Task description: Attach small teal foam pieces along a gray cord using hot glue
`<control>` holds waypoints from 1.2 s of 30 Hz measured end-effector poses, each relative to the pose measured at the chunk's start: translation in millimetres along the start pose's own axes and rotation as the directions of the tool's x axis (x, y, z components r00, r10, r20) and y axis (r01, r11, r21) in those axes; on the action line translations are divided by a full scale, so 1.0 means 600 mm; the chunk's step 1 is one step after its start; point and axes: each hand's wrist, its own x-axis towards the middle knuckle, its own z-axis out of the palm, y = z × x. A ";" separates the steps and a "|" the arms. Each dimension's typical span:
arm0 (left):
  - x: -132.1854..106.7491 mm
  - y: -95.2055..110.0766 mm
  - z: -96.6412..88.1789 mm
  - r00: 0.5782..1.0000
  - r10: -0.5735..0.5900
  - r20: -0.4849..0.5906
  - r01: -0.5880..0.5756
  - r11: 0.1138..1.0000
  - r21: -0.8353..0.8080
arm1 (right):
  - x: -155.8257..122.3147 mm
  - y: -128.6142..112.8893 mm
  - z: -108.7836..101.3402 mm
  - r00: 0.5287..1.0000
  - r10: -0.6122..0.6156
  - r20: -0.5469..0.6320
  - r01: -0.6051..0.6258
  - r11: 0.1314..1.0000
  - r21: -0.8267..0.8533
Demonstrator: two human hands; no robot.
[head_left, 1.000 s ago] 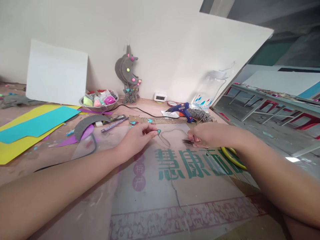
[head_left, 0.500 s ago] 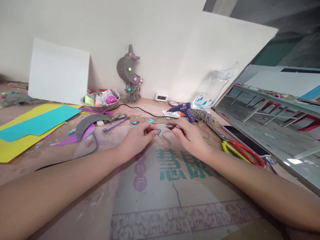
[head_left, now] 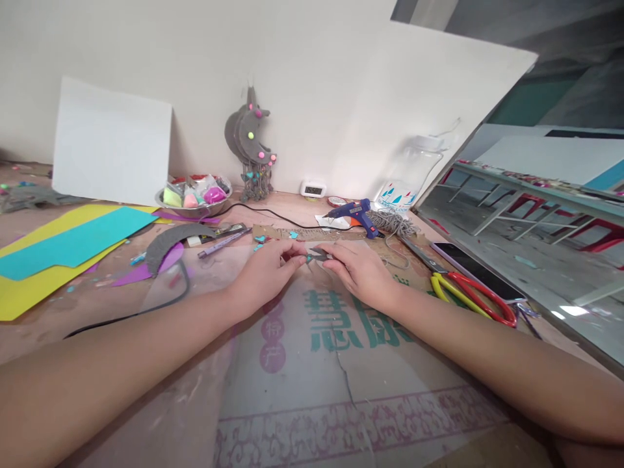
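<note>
My left hand (head_left: 273, 270) is closed in a pinch on a small teal piece (head_left: 309, 259) at its fingertips; most of the piece is hidden by the fingers. My right hand (head_left: 363, 270) is wrapped around small metal snips (head_left: 320, 254). Their grey blades point left and meet the teal piece, and the rest is covered by my palm. Both hands hover close together above the far part of a cardboard sheet (head_left: 302, 403) printed with green and purple characters, under a clear film.
Behind my hands lie teal scraps (head_left: 260, 239) and a blue glue gun (head_left: 358, 214) with grey yarn (head_left: 397, 223). Red-and-yellow-handled scissors (head_left: 480, 296) and a phone (head_left: 475, 270) lie right. A metal bowl (head_left: 163, 200), grey curved strip (head_left: 166, 244) and coloured sheets (head_left: 88, 244) are left.
My right hand has moved left, bringing the snips' blades to the teal piece in my left hand. The thin string hanging between the hands earlier is now hardly visible. The view has shifted slightly.
</note>
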 end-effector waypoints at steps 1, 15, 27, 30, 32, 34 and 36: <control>0.000 0.000 0.000 1.000 -0.001 -0.003 0.001 1.000 0.002 | 0.000 -0.001 0.000 1.000 -0.010 -0.005 0.010 1.000 -0.001; -0.002 0.004 -0.001 1.000 0.013 0.017 -0.013 1.000 0.008 | 0.000 0.002 0.004 1.000 -0.013 0.010 0.013 1.000 0.006; -0.004 0.004 -0.002 0.999 0.030 0.016 -0.030 1.000 -0.004 | -0.002 0.003 0.004 1.000 0.014 0.004 -0.014 0.999 0.038; -0.003 0.004 -0.003 1.000 -0.004 0.009 0.005 1.000 -0.012 | -0.002 0.007 0.008 0.994 0.105 -0.040 -0.100 0.990 0.103; -0.002 0.003 -0.003 0.999 -0.035 -0.001 0.035 0.999 -0.026 | -0.002 0.009 0.011 0.981 0.178 -0.083 -0.163 0.974 0.155; -0.001 0.000 -0.004 0.998 -0.061 -0.012 0.061 0.997 -0.047 | -0.002 0.011 0.012 0.971 0.213 -0.105 -0.192 0.964 0.182; 0.000 -0.002 -0.005 0.996 -0.087 -0.024 0.085 0.994 -0.071 | -0.001 0.010 0.012 0.973 0.210 -0.100 -0.189 0.964 0.187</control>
